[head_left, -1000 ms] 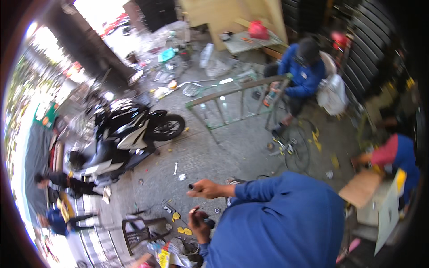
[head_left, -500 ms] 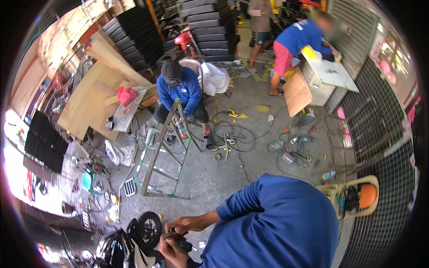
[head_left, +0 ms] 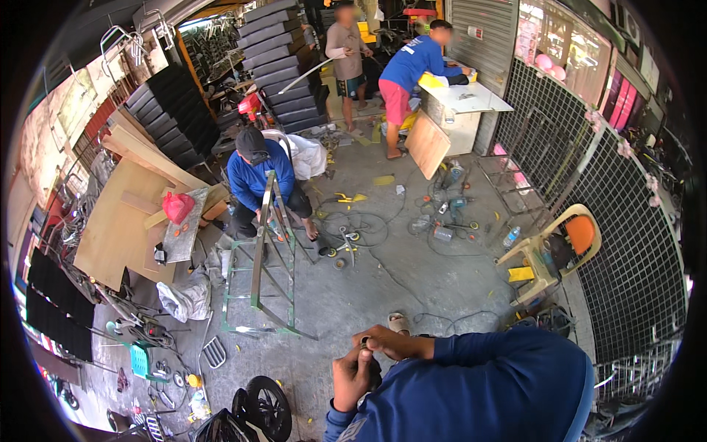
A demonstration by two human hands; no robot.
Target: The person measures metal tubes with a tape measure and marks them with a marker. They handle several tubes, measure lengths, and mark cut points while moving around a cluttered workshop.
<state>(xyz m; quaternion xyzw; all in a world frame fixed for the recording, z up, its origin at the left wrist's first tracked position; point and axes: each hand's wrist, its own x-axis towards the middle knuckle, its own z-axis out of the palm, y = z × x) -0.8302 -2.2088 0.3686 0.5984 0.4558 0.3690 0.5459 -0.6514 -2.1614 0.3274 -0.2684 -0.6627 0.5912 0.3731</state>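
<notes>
My left hand (head_left: 350, 379) and my right hand (head_left: 392, 342) are closed together in front of my blue-sleeved body. Between their fingertips is a small, dark, round-ended piece (head_left: 364, 342); its kind is too small to make out. Something dark also shows partly below the fingers, mostly hidden by my left hand. Beyond my right hand a sandalled foot (head_left: 398, 323) stands on the concrete. A black spoked wheel (head_left: 269, 409) of a motorbike is to the left of my hands.
A green metal frame (head_left: 256, 287) stands ahead, where a seated person (head_left: 261, 173) holds a power tool (head_left: 276, 228). Cables and tools lie on the floor. A beige plastic chair (head_left: 530, 267) is at right. Another person (head_left: 412, 70) leans over a white table (head_left: 471, 98).
The view has swung, so the room appears shifted left. My hands, still together, now appear farther right and higher, away from the motorbike wheel. The beige chair shows more fully.
</notes>
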